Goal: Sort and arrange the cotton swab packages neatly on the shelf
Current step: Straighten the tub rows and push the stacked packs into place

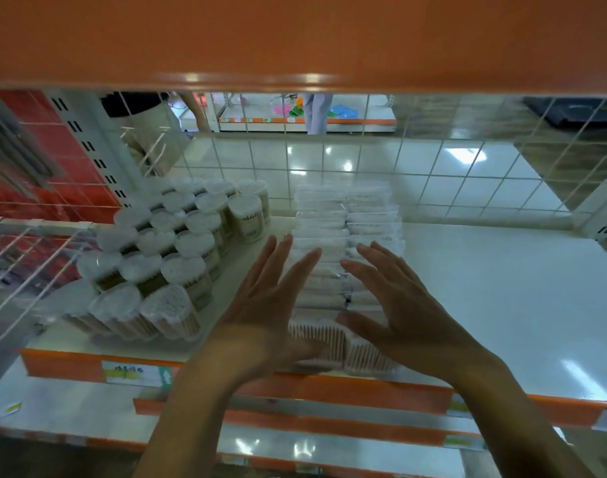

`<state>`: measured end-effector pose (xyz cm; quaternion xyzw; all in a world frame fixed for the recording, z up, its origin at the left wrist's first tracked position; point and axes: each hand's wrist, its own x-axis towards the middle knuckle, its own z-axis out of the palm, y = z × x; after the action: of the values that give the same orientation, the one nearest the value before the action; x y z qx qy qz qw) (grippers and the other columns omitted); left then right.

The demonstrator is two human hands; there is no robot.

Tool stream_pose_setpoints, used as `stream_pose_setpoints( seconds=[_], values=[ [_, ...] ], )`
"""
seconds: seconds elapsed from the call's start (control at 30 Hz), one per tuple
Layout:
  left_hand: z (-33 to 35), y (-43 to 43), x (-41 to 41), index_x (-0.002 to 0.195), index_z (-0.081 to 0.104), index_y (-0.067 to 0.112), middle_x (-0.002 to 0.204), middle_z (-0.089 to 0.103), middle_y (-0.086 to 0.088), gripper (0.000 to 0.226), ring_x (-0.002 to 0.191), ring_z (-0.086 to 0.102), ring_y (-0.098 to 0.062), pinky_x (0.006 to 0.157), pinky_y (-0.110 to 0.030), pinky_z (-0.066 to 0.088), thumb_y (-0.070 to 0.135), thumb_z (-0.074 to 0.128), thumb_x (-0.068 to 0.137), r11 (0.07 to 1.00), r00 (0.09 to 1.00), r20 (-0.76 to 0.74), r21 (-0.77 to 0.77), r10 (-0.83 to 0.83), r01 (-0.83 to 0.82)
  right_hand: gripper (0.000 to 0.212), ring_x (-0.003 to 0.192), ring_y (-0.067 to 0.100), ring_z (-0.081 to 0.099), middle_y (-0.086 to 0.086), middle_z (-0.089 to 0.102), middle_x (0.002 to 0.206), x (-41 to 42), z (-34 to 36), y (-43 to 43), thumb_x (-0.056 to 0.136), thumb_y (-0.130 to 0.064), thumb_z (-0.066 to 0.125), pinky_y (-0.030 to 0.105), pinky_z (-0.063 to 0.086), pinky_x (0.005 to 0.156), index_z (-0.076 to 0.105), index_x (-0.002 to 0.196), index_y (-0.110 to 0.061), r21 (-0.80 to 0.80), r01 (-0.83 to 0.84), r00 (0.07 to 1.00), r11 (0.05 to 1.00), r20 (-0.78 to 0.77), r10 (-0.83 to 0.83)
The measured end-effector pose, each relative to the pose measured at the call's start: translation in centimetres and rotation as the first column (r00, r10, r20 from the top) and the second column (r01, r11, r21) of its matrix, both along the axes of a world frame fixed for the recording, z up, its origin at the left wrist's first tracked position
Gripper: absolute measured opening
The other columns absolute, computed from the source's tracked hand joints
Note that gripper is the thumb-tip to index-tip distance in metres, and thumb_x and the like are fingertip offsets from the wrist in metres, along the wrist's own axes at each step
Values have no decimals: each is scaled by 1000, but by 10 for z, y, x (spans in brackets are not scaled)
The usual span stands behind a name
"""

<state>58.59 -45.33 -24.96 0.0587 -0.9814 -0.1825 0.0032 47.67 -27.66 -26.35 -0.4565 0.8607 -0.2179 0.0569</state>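
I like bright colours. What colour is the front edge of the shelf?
Orange. The shelf's front edge shows clearest in the head view, the only one here.

Above the grip, an orange shelf board (295,39) spans the whole top. Beyond the grip, a white wire mesh panel (433,160) shows a glossy white tiled floor (364,157) through it. Farther beyond, a person's legs in pale trousers (315,113) stand before a distant rack (305,120) holding coloured goods. Up and left of the grip are a white slotted upright (88,146) and blurred red packaging (26,188). Low and left sits a price label (133,372). Below are lower shelves (295,439) with orange edges.
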Motion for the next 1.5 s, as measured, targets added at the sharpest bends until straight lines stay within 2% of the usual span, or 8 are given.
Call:
stream_pose_setpoints(
  seconds=[0.37,0.6,0.77,0.93,1.03,1.23,1.3,1.5],
  values=[
    [15,-56,28,142,-10,53,149,-34,20,104,134,-35,0,112,-27,-2,63,67,71,997,994,-87,-13,73,-75,87,143,25,16,7,26,153,25,10,-59,75,-80,23,44,17,113,37,141,-25,-39,40,998,998,-42,-42],
    [15,-118,67,146,6,43,159,-10,7,93,141,-24,-6,112,-33,2,79,35,65,976,954,-220,-29,206,-218,91,143,11,-13,-6,-4,158,69,22,-125,67,-76,8,28,-6,113,12,147,-33,62,-6,1000,998,-11,6],
    [3,-153,93,149,21,27,159,8,-8,84,146,-7,-22,112,-45,10,70,34,78,953,919,-311,-105,240,-284,74,140,9,-22,-8,-18,156,95,27,-166,90,-63,36,28,-15,111,2,149,-34,140,-29,1000,990,-1,29],
    [-10,-180,114,147,28,21,156,18,-18,82,145,6,-34,110,-52,17,73,24,84,935,918,-308,-173,248,-311,89,142,13,-21,-6,-16,157,117,23,-203,71,-73,9,32,-11,114,3,149,-31,146,-69,997,987,-20,72],
    [-14,-194,126,149,26,21,157,9,-18,91,144,0,-34,112,-43,6,76,28,77,933,919,-265,-129,293,-335,78,143,15,-18,-4,-13,157,128,21,-221,83,-67,25,34,-9,116,6,149,-30,163,-81,996,983,-13,84],
    [-22,-222,143,148,-10,35,148,-28,8,110,137,-30,-12,114,-34,-6,84,36,62,953,947,-111,8,302,-303,78,143,13,-16,-6,-9,157,148,16,-245,89,-57,46,31,-11,113,5,149,-28,161,-131,989,978,-42,139],
    [-24,-227,144,148,-10,36,155,-21,8,108,139,-25,-10,116,-36,0,74,55,71,959,958,-51,38,282,-281,76,144,12,-10,-6,0,157,153,14,-252,89,-55,48,30,-10,114,10,149,-28,131,-124,988,984,-73,135],
    [-32,-230,141,150,7,31,157,18,-1,91,144,16,-21,113,-32,19,48,65,82,974,960,-172,92,219,-206,60,145,15,1,-5,19,155,163,8,-271,95,-48,33,35,-8,115,18,148,-24,99,-74,996,992,-49,79]
  ],
)
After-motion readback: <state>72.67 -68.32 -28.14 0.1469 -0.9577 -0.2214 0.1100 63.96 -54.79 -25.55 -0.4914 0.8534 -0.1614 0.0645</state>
